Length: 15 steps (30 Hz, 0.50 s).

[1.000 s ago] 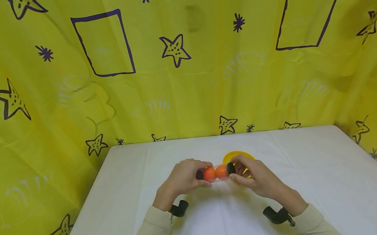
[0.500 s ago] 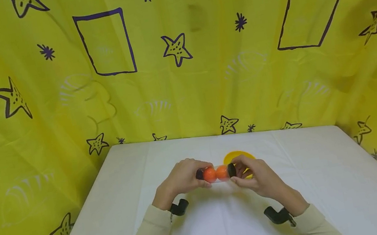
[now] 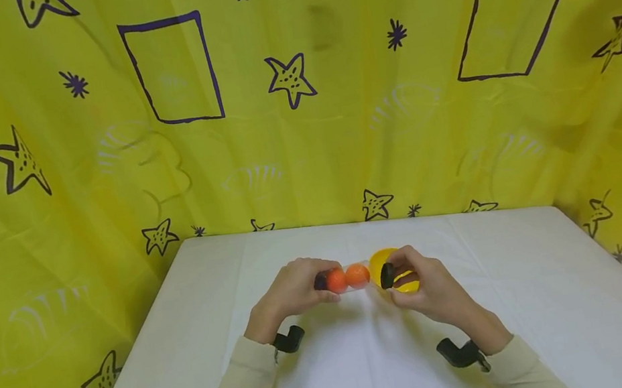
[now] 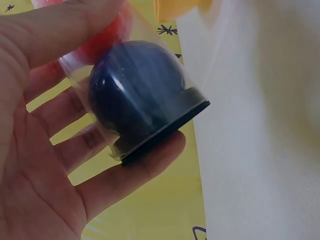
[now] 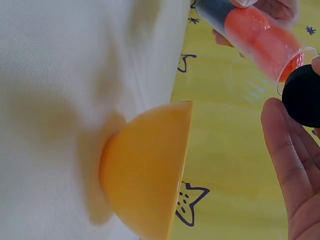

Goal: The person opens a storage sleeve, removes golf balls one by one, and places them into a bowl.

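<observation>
One clear tube [image 3: 347, 278]: lay sideways above the white counter [image 3: 346, 378], left of the yellow bowl [image 5: 150, 165]; contained two orange balls [image 3: 357, 275] and a dark blue ball [image 4: 137, 82]. Left hand [image 3: 298, 287]: grip was curled round the tube's capped end. Right hand [image 3: 432, 287]: grip was narrowed to a pinch on a black lid [image 3: 386, 275], which was apart from the tube's uncapped end. Bowl: stood upright.

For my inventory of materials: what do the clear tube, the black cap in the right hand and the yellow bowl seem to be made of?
Clear tube: probably glossy plastic; the dark blue ball shows through its shiny wall.
Black cap: matte plastic or rubber, perhaps; its face hardly shines.
Yellow bowl: probably smooth plastic, slightly glossy; even colour, thin rim.
</observation>
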Available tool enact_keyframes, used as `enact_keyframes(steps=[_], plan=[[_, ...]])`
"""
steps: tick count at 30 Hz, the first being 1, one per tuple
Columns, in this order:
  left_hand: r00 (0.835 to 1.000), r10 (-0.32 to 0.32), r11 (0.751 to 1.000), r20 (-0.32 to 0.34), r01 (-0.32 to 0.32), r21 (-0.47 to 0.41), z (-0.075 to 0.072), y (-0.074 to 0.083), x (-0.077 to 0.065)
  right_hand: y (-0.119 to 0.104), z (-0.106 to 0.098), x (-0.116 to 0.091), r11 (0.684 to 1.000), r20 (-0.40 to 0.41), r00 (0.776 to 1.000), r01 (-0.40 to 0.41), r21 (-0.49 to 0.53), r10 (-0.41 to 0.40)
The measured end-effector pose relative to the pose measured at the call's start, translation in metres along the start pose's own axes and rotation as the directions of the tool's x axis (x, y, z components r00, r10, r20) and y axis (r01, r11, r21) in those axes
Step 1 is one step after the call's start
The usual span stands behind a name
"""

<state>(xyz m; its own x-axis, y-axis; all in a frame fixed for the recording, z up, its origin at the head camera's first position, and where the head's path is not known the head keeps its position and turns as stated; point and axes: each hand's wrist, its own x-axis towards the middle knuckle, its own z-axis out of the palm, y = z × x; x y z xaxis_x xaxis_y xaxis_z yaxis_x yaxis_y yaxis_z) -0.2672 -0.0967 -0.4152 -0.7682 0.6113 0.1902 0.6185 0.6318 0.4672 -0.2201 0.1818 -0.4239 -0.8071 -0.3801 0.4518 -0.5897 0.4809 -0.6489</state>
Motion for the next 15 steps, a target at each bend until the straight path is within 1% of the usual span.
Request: enact_keyframes(steps=[7,12,15], plan=[[0.999,-0.011,1.000,-0.032,0.012,0.028,-0.0017,-0.0031,-0.0007,-0.0008,0.0039,0.0000,0.999,0.019,0.999,-0.041,0.033,0.040],[0.998,-0.021,0.998,-0.060,0.024,0.055,-0.0029,-0.0063,-0.0010,-0.0003,0.0067,0.0009,0.998,0.036,0.998,-0.044,0.054,0.042],[0.997,-0.026,0.997,-0.078,0.032,0.068,-0.0050,-0.0072,-0.0013,0.0014,0.0088,0.0011,0.996,0.055,0.997,-0.060,0.064,0.057]])
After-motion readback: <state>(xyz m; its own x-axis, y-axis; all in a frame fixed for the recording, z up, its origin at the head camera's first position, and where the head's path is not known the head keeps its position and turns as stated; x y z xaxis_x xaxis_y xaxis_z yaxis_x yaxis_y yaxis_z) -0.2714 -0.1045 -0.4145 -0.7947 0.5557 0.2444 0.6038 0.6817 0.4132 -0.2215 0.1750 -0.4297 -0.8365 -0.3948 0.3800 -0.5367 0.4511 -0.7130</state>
